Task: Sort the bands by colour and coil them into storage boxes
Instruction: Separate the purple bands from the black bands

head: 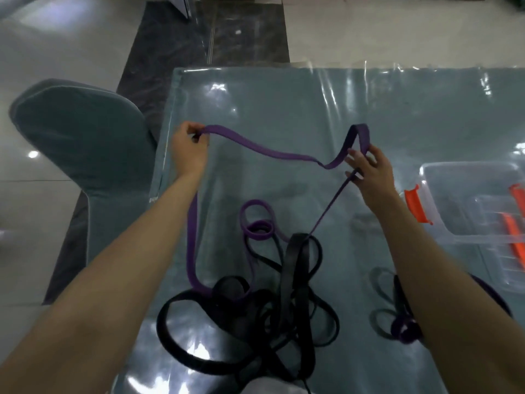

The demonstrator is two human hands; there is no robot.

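Observation:
A long purple band [272, 153] stretches in the air between my two hands above the table. My left hand [189, 150] pinches one end of it at the table's left side. My right hand [369, 169] grips a loop of the same band further right. Both tails of the band drop down into a tangled heap of black bands [255, 314] near the front of the table. A second purple band [255, 224] lies coiled just behind that heap. A clear plastic storage box [443, 200] with orange clips stands at the right.
The table [284, 103] wears a teal cloth under glossy plastic. A teal covered chair [82, 155] stands at its left. A few more dark and purple bands [397, 325] lie under my right forearm. A second clear box [500, 251] with orange clips overlaps the first.

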